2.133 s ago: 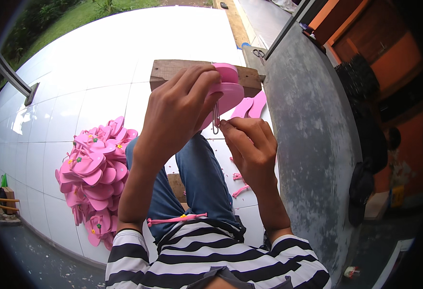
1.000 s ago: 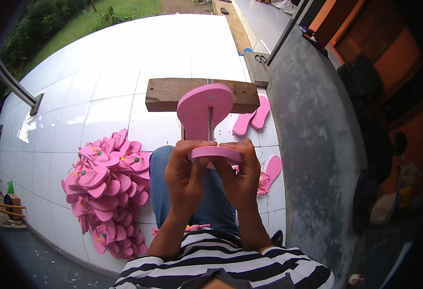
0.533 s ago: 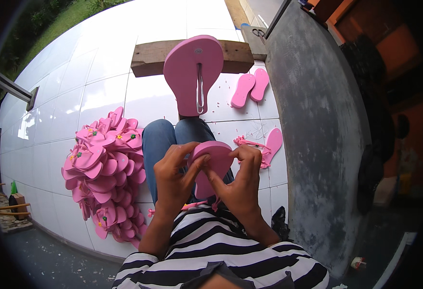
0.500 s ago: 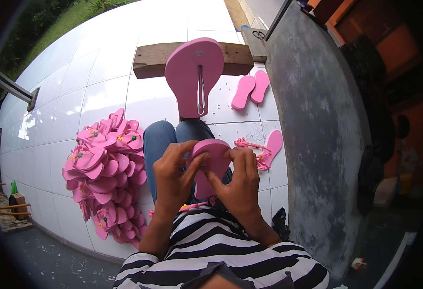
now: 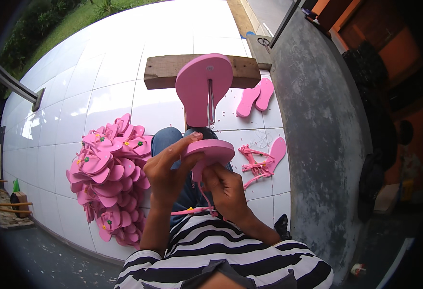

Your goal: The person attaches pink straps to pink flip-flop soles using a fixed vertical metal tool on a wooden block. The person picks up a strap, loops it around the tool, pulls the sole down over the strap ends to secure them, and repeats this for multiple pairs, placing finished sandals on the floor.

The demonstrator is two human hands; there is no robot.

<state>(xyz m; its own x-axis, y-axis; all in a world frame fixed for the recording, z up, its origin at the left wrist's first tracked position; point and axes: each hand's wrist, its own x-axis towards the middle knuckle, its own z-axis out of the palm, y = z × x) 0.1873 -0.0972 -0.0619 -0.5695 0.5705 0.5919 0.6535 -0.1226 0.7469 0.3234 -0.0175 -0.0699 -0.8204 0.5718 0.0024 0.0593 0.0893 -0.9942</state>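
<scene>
— Over the lap of a worker in a striped shirt (image 5: 211, 248), what occupies the hands?

— Nearest, a strap with a yellow flower (image 5: 199, 210) lies by the shirt's hem, probably parked for easy reach. Just beyond, the left hand (image 5: 163, 173) clamps a pink sole (image 5: 216, 150) by its left edge, apparently to steady it. The right hand (image 5: 228, 192) is curled close beneath; its fingertips are partly hidden, so what it pinches cannot be told. A thin pink cord (image 5: 204, 195) hangs beside it; whether it joins the flowered strap is unclear.

— And past the hands?

— At left, a heap of sandals (image 5: 108, 178); at right, loose straps (image 5: 257, 167) by a single sole (image 5: 279, 151), seemingly grouped by kind. Farther off, an upright sole (image 5: 197, 86) stands before a wooden beam (image 5: 161, 72), a metal loop (image 5: 211, 103) along its face, perhaps holding it there. Two flat soles (image 5: 247, 102) lie at far right, with scissors (image 5: 264, 43) farther still.

— What differs from half a second ago?

— The right hand, then at the sole's right edge, is now underneath. The sole, then broad face up, is tipped to show its thick rim, and the cord hangs in plainer view. The left hand keeps its edge; the upright sole has stayed put.
</scene>
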